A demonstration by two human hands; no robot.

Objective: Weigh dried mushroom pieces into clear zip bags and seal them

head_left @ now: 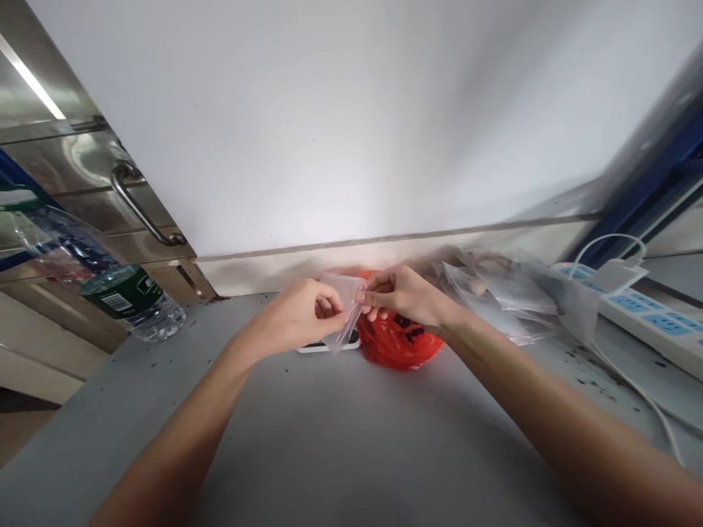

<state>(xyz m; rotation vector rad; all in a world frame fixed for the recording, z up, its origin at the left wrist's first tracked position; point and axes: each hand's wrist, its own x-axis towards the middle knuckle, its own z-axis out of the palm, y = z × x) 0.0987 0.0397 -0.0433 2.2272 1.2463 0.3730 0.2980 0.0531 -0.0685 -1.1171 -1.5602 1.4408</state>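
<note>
Between my two hands hangs a small clear plastic zip bag (345, 291), held above the grey table. My left hand (307, 315) pinches it from the left with thumb and forefinger. On the other side, my right hand (398, 293) pinches the bag's right edge between thumb and fingers. Whether anything is inside the bag I cannot tell. Behind and below my right hand sits a red plastic bag (398, 348) with dark pieces in it. A flat device with a white edge and dark top (310, 347) lies under the clear bag, partly hidden by my left hand.
Several clear plastic bags (516, 293) lie to the right by the wall. A white power strip (653, 315) with a plugged-in charger (623, 277) and cables is further right. At the left lies a tilted large water bottle (124, 293). Dark crumbs dot the grey table (329, 446).
</note>
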